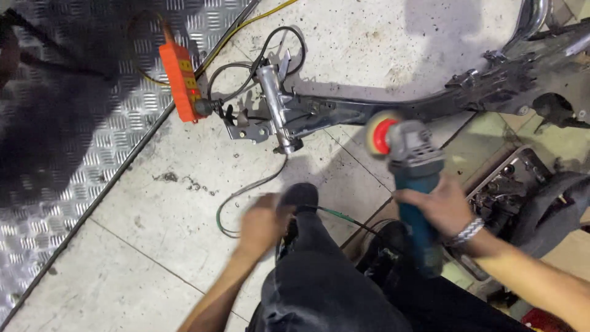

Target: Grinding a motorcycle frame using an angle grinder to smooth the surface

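- R hand (437, 206) wrapped tight round body of teal angle grinder (410, 178); disc end w/ red hub points up-left, toward dark motorcycle frame (381, 110) lying on tiled floor (153, 246).
- Grinder's long axis runs from wrist away from person; disc sits just short of frame tube.
- L hand (263, 222) blurred, near knee — can't tell if spread or closed; farther from frame than R.
- Orange power strip (181, 80) well left.

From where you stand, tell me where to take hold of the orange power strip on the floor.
Grip the orange power strip across its long narrow sides near the middle, coming from above. It lies flat, cords leave both ends, and sockets fill the top face.
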